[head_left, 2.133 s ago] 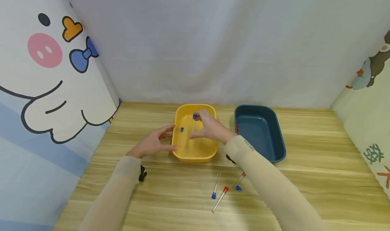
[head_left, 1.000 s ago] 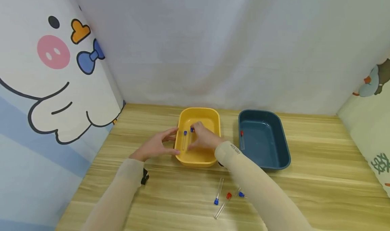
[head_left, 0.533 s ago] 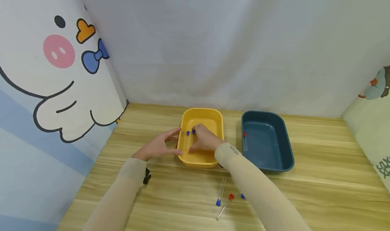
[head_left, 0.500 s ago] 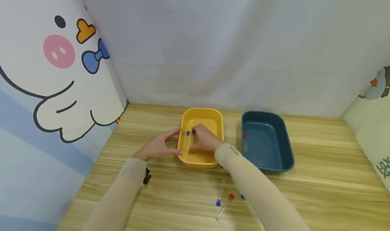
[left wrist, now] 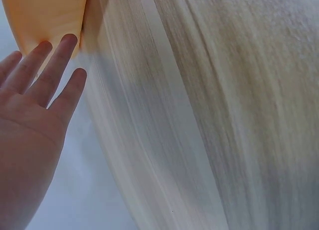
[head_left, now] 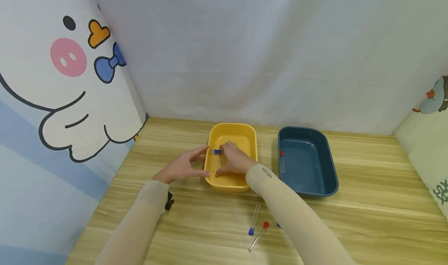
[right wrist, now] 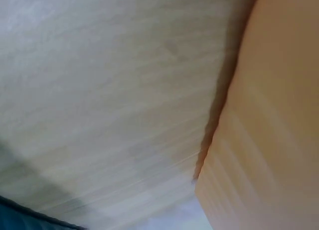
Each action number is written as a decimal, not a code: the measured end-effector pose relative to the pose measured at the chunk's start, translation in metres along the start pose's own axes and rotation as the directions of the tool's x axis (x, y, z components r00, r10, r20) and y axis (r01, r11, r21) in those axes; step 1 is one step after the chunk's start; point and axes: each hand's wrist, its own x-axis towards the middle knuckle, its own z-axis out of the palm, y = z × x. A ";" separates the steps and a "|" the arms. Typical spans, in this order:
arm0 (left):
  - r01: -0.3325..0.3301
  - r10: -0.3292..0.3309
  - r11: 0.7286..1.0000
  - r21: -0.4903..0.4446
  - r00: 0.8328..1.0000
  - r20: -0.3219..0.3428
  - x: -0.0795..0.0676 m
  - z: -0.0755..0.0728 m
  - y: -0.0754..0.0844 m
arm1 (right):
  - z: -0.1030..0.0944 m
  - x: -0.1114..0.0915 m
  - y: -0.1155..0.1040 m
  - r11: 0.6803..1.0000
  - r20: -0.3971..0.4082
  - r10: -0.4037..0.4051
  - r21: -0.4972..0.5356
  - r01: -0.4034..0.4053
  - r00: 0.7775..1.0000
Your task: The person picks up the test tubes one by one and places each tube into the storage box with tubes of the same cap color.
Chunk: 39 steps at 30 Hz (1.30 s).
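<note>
Inside the yellow bin [head_left: 232, 187], my right hand [head_left: 236, 159] holds a blue-capped test tube [head_left: 219, 152] between fingers near its cap and thumb near its other end. Just left of it, side by side, lies another blue-capped test tube [head_left: 214, 162]. My left hand [head_left: 182, 167] is spread at the bin's left side, fingertips at the wall. The left wrist view shows that hand's fingers extended towards the yellow bin [left wrist: 47, 16]. In the right wrist view, only the bin's outer wall [right wrist: 269, 115] fills the right side; the hand is out of sight.
A dark blue bin [head_left: 306, 168] stands to the right, with a red-capped tube [head_left: 282, 163] along its left wall. On the wooden table in front lie a blue-capped tube [head_left: 254, 220], a red-capped tube [head_left: 258, 237] and others partly hidden by the right sleeve [head_left: 294, 210].
My right hand has lowered the blue-capped tube into the yellow bin and shifted it left, beside the other tube. The left hand has stayed at the bin's side. The head view has shifted slightly.
</note>
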 end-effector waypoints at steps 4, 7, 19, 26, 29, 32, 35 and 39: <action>0.007 -0.007 1.000 0.000 1.000 0.002 0.000 0.000 0.001 | -0.001 -0.001 -0.002 1.000 0.015 0.015 0.011 -0.015 1.000; 0.010 -0.010 1.000 0.002 1.000 0.003 0.000 0.000 0.001 | -0.002 -0.001 -0.002 1.000 0.018 0.022 0.017 -0.022 1.000; 0.019 -0.019 0.999 0.026 1.000 0.004 0.001 0.000 0.004 | -0.007 -0.005 0.001 0.998 0.004 0.027 0.062 -0.027 1.000; 0.002 -0.002 0.999 0.045 1.000 0.000 0.000 -0.001 0.005 | -0.018 -0.013 -0.002 0.998 -0.037 -0.010 0.061 0.013 0.999; -0.010 0.010 0.998 0.055 1.000 0.000 0.000 -0.001 0.004 | -0.022 -0.017 -0.003 0.997 -0.039 -0.007 0.075 0.010 0.999; -0.014 0.014 0.998 0.061 1.000 -0.002 0.001 -0.001 0.004 | -0.027 -0.022 -0.005 0.996 -0.045 0.001 0.092 0.003 0.999; -0.008 0.008 0.998 0.064 1.000 -0.001 0.002 -0.001 0.004 | -0.032 -0.027 -0.005 0.995 -0.048 0.005 0.097 0.000 0.999; -0.008 0.008 0.997 0.071 1.000 0.000 0.002 -0.001 0.005 | -0.040 -0.036 -0.003 0.993 -0.049 0.009 0.115 -0.004 0.999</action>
